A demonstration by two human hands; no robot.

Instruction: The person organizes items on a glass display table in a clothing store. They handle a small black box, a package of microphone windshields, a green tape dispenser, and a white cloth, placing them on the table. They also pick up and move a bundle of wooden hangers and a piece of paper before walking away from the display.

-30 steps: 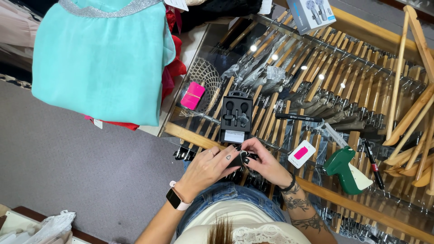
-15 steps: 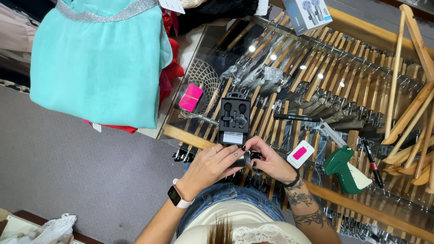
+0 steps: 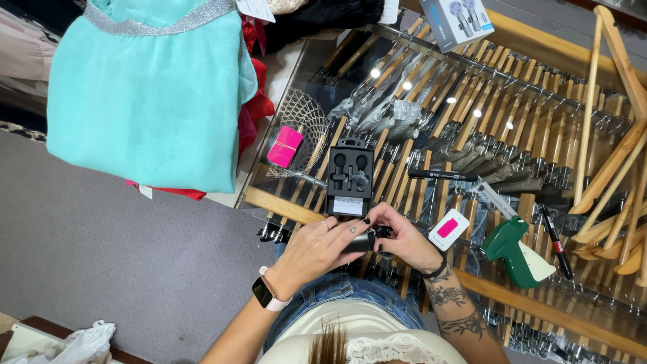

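Observation:
My left hand (image 3: 315,248) and my right hand (image 3: 403,237) are together at the near edge of a glass counter (image 3: 303,94). Between them they grip a small black cylindrical object (image 3: 360,241); most of it is hidden by my fingers. Just beyond my hands lies an open black case (image 3: 350,176) with small black parts set in foam. A smartwatch sits on my left wrist and a dark band on my right wrist.
Under the glass hang several wooden hangers (image 3: 472,114). On the counter lie a pink card holder (image 3: 285,146), a white and pink tag (image 3: 447,228), a green tagging gun (image 3: 520,253), black markers (image 3: 555,233) and a white box (image 3: 456,20). A turquoise dress (image 3: 145,94) hangs at left.
My hands have stayed at the counter edge, the fingers shifting slightly around the small black object. The view has moved a little.

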